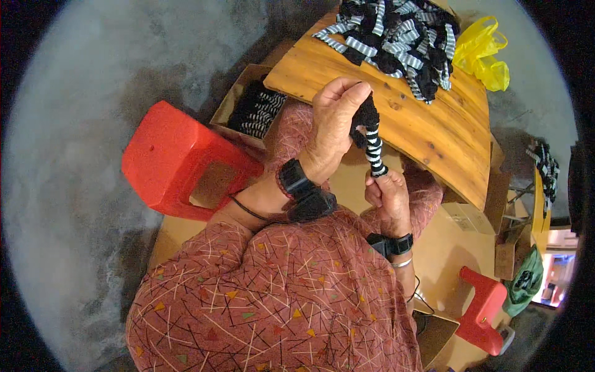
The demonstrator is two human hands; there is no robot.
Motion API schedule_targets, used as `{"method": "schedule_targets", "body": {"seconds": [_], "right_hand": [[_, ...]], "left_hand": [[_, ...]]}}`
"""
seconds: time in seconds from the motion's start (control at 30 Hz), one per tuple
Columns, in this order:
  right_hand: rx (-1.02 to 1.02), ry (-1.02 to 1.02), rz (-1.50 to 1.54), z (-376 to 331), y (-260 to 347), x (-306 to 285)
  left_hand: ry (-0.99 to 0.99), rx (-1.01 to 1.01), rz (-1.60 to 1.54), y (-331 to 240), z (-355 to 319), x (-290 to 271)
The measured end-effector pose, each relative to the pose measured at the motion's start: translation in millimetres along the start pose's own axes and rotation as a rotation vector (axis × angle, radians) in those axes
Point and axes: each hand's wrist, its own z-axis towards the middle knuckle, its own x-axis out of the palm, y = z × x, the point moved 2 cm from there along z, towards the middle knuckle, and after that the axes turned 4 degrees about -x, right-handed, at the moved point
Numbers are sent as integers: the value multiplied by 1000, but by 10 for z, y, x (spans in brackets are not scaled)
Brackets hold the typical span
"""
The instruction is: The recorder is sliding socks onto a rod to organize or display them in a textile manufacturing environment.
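Between my two hands a black knitted piece with white stripes [374, 146] is stretched taut, in front of the table's near edge. It looks like a small glove or sock; I cannot tell which. My left hand [338, 118] pinches its upper, black end between thumb and fingers. Lower and to the right, my right hand [389, 193] grips the other end, past the stripes. A tangled pile of similar black and striped knitted pieces [403, 40] lies on the wooden table [427, 133] beyond my hands.
A yellow plastic bag [483, 56] hangs by the table's right side. At the left are a red stool [164, 155] and a cardboard box [226, 102] holding striped knitwear. Another red stool [483, 310] and a green bag [525, 282] stand at the lower right.
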Motion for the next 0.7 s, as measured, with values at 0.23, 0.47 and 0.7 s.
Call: {"method": "schedule_targets", "body": {"seconds": [0.23, 0.47, 0.7], "right_hand": [[-34, -88, -237, 4, -1, -28], [-56, -93, -218, 51, -79, -46], [-119, -66, -397, 31, -26, -48]], "left_hand": [[-103, -57, -124, 37, 55, -48], [-57, -107, -196, 67, -33, -21], [-83, 0, 54, 9, -92, 10]]}}
